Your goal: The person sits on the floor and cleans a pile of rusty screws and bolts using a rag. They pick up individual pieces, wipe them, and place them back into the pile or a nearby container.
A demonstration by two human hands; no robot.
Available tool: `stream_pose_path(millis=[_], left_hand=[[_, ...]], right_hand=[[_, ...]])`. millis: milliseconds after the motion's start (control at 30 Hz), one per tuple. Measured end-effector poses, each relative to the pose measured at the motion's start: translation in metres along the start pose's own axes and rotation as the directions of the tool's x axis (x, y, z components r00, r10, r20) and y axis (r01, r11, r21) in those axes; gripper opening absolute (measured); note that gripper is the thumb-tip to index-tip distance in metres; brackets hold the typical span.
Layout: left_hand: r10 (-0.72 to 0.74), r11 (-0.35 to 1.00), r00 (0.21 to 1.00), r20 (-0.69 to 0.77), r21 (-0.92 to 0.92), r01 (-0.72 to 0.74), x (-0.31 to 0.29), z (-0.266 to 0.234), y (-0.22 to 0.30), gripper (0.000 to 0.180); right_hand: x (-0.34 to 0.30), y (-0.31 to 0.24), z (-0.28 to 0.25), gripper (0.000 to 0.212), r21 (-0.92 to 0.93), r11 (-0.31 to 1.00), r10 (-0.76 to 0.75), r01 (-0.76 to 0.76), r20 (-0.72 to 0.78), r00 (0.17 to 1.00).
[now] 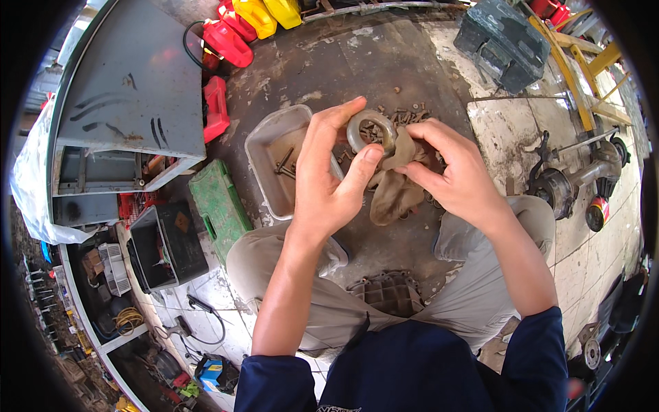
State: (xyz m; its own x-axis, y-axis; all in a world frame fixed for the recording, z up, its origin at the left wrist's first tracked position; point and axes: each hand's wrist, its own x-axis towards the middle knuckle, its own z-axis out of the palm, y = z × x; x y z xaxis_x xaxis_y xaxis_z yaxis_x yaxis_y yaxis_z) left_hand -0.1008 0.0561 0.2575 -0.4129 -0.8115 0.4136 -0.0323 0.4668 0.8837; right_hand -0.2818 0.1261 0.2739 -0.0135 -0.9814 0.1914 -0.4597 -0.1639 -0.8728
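My left hand [329, 165] is closed around a thick metal ring [355, 130], its thumb against the lower edge and its fingers along the far side. A dirty tan rag [395, 196] is pinched in my right hand [449, 165] and pressed against the ring's right side; its loose end hangs below. Behind the hands, a pile of bolts [412, 113] is spread on the dark floor, partly hidden by the ring and rag. A grey plastic tub [264, 172] with a few long bolts [283, 163] in it stands just left of my left hand.
Left of me are a green case [218, 206], a black crate [165, 247] and a grey metal cabinet [123, 82]. Red jerrycans [226, 44] stand far left, a black toolbox [501, 44] far right. An axle-like part [576, 175] lies right; a ribbed metal part [388, 292] sits between my feet.
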Motion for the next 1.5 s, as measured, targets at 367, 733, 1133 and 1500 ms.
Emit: stream_pose_path(millis=[367,733,1133,1500], left_hand=[[-0.151,0.936,0.986,0.071,-0.310,0.166,-0.001,0.004,0.006,0.037],[-0.069,0.996,0.991,0.112,-0.050,0.075,-0.002,0.010,0.000,0.033],[0.114,0.955,0.993,0.042,0.271,-0.121,-0.006,0.031,0.004,0.032],[-0.130,0.983,0.988,0.088,-0.118,0.140,-0.015,0.035,-0.006,0.039]], right_hand=[[0.000,0.012,-0.004,0.030,0.251,0.952,0.104,-0.176,0.278,0.955],[-0.005,0.014,0.017,0.028,0.292,0.929,0.197,-0.229,0.138,0.971],[-0.004,0.028,0.026,0.017,0.024,0.995,-0.093,0.099,-0.187,0.978],[0.006,0.024,0.002,0.017,0.036,0.998,-0.042,0.058,-0.358,0.933]])
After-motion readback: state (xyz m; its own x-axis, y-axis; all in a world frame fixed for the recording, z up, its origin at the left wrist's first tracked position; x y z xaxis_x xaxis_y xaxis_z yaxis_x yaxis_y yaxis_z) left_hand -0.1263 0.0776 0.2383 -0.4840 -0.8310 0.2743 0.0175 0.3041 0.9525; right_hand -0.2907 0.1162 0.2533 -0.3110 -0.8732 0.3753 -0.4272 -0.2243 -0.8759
